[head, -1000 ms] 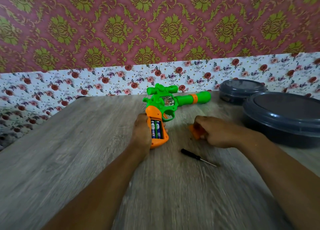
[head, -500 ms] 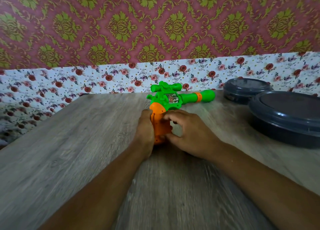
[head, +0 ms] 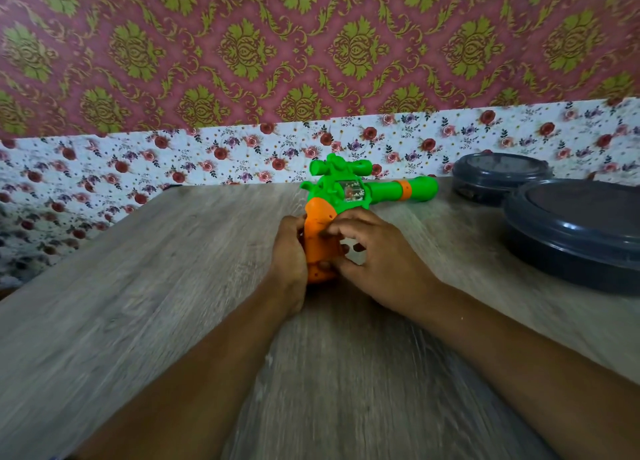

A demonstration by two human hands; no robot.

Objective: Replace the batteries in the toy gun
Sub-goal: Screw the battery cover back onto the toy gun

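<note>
A green toy gun [head: 349, 191] with an orange grip [head: 320, 243] lies on the wooden table [head: 156, 286], barrel pointing right. My left hand [head: 287, 265] holds the grip from its left side. My right hand [head: 377, 255] is on the grip from the right, fingertips curled onto the orange battery cover, thumb at the grip's lower end. The cover sits over the battery slot, so the batteries are hidden. The screwdriver is out of sight, under my right forearm or hand.
Two dark grey round lidded containers stand at the right: a large one [head: 581, 231] near the table's right edge and a smaller one [head: 498, 177] behind it by the wall. Floral wallpaper [head: 207, 161] backs the table's far edge.
A second ago the battery slot was uncovered and my right hand held the orange cover beside the gun. My right hand has brought the cover onto the grip and keeps its fingers on it.
</note>
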